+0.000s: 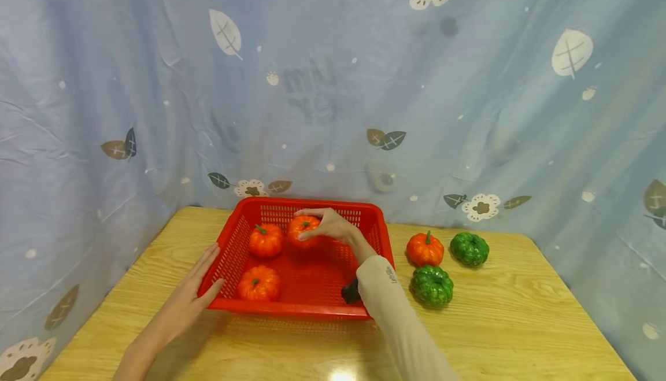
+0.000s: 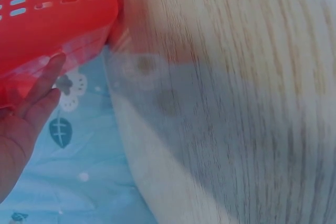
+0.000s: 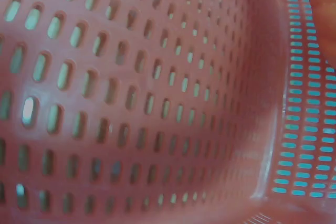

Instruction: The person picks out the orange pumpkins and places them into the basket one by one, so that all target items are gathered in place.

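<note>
In the head view, a red slotted plastic basket [image 1: 291,309] sits on the table. My right hand [image 1: 335,228] reaches into it and holds a small orange pumpkin [image 1: 302,229] near the back wall, thumb in front and fingers behind. Two more orange pumpkins lie in the left half, one at the back [image 1: 266,241] and one at the front [image 1: 259,283]. My left hand [image 1: 188,294] rests against the basket's left side with straight fingers, also visible in the left wrist view. Only part of the right hand [image 3: 321,14] appears in the right wrist view.
Right of the basket stand an orange pumpkin [image 1: 425,249] and two green pumpkins, one behind [image 1: 469,248] and one in front [image 1: 432,286]. A black object [image 1: 351,292] shows beside the right sleeve [image 1: 400,311]. A patterned blue curtain [image 1: 333,80] hangs behind the wooden table [image 1: 520,311].
</note>
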Demonstrator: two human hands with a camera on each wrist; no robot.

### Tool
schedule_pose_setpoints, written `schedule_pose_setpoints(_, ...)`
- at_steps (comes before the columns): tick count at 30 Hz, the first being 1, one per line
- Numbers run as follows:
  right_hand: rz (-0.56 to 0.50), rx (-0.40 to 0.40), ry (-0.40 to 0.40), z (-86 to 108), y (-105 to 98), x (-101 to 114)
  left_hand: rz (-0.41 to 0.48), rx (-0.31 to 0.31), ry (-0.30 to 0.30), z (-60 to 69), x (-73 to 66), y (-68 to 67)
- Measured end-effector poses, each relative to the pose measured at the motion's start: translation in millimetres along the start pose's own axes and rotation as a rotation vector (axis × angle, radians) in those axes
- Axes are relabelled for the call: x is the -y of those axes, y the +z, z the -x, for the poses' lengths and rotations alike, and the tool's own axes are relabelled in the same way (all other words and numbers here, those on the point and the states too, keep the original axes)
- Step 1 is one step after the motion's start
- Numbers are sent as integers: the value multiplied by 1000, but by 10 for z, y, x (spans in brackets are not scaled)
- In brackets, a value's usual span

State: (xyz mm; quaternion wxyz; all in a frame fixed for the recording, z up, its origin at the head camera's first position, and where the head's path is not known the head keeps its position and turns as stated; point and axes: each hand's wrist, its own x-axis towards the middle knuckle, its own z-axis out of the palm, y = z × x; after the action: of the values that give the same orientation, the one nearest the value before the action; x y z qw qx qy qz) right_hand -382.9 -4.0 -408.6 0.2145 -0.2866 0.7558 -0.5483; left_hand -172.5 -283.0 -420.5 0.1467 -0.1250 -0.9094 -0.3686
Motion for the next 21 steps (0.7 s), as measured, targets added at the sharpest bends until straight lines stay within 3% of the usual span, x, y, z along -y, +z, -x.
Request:
schedule_pose_setpoints(9,92,-20,50,46,48,-56,-11,-16,16,24,18,-2)
schedule_pose_setpoints(15,98,-25,103,40,62,-83,-10,7,-20,41,18,-11)
schedule_pose_setpoints(21,107,23,122,64,33,-77,-14,12,-33,13,-12,-22)
